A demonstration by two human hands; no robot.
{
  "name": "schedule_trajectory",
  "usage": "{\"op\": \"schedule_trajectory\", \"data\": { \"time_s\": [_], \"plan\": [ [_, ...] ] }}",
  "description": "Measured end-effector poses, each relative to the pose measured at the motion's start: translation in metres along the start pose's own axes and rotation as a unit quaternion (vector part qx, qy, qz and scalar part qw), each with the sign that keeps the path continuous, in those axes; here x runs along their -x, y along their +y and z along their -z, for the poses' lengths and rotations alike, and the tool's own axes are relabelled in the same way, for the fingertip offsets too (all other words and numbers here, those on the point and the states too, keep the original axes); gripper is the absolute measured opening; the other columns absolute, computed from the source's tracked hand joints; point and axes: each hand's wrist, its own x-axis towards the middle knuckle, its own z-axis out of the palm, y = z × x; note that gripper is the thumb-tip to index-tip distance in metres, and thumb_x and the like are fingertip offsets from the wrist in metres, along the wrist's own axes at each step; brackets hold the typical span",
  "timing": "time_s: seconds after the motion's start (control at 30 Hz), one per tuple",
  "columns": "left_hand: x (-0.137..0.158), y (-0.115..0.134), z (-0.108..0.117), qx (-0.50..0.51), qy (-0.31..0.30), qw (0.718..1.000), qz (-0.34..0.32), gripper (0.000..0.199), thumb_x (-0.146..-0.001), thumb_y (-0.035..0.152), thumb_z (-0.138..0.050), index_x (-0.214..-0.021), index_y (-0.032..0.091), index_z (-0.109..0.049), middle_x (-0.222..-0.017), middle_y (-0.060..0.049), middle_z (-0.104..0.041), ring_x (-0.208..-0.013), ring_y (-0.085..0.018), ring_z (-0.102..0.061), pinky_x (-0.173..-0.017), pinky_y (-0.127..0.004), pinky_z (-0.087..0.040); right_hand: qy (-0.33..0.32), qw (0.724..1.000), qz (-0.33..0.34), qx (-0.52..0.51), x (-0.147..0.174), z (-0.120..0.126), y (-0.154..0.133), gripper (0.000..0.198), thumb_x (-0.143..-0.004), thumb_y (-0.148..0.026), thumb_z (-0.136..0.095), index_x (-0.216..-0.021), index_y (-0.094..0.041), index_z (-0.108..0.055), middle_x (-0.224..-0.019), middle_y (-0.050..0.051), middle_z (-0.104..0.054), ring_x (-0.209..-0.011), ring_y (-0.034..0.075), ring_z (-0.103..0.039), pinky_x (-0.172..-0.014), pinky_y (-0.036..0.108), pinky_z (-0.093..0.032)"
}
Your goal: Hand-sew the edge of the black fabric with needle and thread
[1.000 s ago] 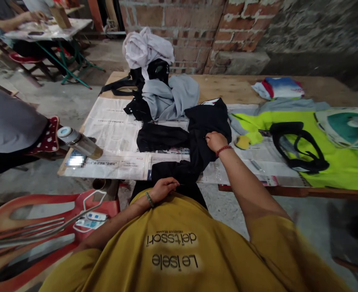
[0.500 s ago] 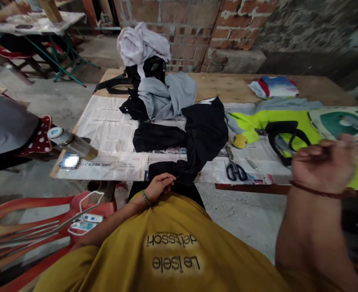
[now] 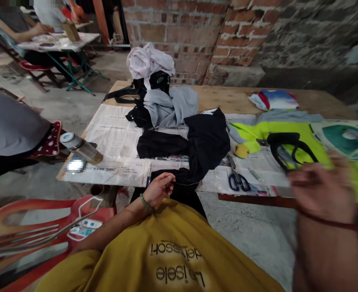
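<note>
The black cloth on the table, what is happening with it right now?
A person in a yellow shirt sits at a wooden table covered with newspaper. The left hand pinches the near edge of the black cloth, which hangs off the table edge toward the lap. The right hand is raised off to the side, blurred, with fingers closed; what it holds, if anything, cannot be made out. Blue-handled scissors lie on the newspaper beside the cloth, untouched.

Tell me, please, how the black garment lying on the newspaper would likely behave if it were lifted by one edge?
The black garment lies crumpled, draping off the table edge toward the left hand, so it is probably floppy and would sag. It looks thin, likely light. Dragging it might shift the newspaper beneath.
</note>
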Motion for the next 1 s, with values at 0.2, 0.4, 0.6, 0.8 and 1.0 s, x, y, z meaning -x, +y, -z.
{"op": "schedule_trajectory", "data": {
  "time_s": [0.2,0.4,0.6,0.8,1.0],
  "plan": [
    [-0.001,0.002,-0.002,-0.009,0.064,0.998,-0.021,0.037,-0.059,0.038,-0.078,-0.081,0.015,-0.061,-0.077,0.001,-0.054,-0.053,-0.006,-0.049,-0.041,-0.017,-0.032,-0.185,0.976,-0.079,0.08,0.054,-0.149,0.086,0.014,-0.078,-0.034,-0.06,-0.077,-0.021,-0.063,-0.067,0.0,-0.057,-0.055,0.01,-0.056,-0.055,0.026,-0.046],
    [0.005,-0.002,0.009,-0.102,0.078,0.987,-0.098,0.036,-0.063,0.042,-0.073,-0.085,0.014,-0.067,-0.068,0.001,-0.054,-0.06,-0.008,-0.048,-0.047,-0.017,-0.035,-0.304,0.934,-0.187,0.028,0.082,-0.211,0.101,0.043,-0.072,-0.032,-0.063,-0.113,-0.021,-0.06,-0.105,0.007,-0.062,-0.056,0.008,-0.056,-0.044,0.021,-0.042],
    [0.003,-0.011,0.019,-0.153,0.076,0.978,-0.116,0.034,-0.069,0.042,-0.07,-0.087,0.013,-0.067,-0.069,-0.001,-0.059,-0.056,-0.008,-0.046,-0.05,-0.02,-0.035,-0.322,0.891,-0.314,-0.063,0.089,-0.224,0.102,0.038,-0.065,-0.035,-0.07,-0.098,-0.015,-0.065,-0.076,0.003,-0.067,-0.065,0.014,-0.062,-0.057,0.026,-0.05],
    [-0.003,-0.017,0.017,-0.07,0.025,0.996,-0.055,0.036,-0.067,0.043,-0.072,-0.088,0.014,-0.063,-0.063,0.002,-0.053,-0.057,-0.008,-0.048,-0.051,-0.019,-0.037,-0.26,0.934,-0.24,0.054,0.085,-0.216,0.109,0.021,-0.071,-0.036,-0.066,-0.077,-0.016,-0.066,-0.048,-0.003,-0.053,-0.043,0.009,-0.047,-0.045,0.021,-0.04],
    [-0.002,-0.012,0.014,0.0,0.002,0.999,-0.032,0.036,-0.064,0.039,-0.075,-0.086,0.016,-0.058,-0.074,0.002,-0.052,-0.06,-0.008,-0.051,-0.048,-0.019,-0.038,-0.265,0.948,0.031,0.174,0.072,-0.197,0.101,0.013,-0.079,-0.03,-0.06,-0.074,-0.02,-0.067,-0.072,0.002,-0.06,-0.061,0.011,-0.056,-0.056,0.024,-0.046]
  ]
}}
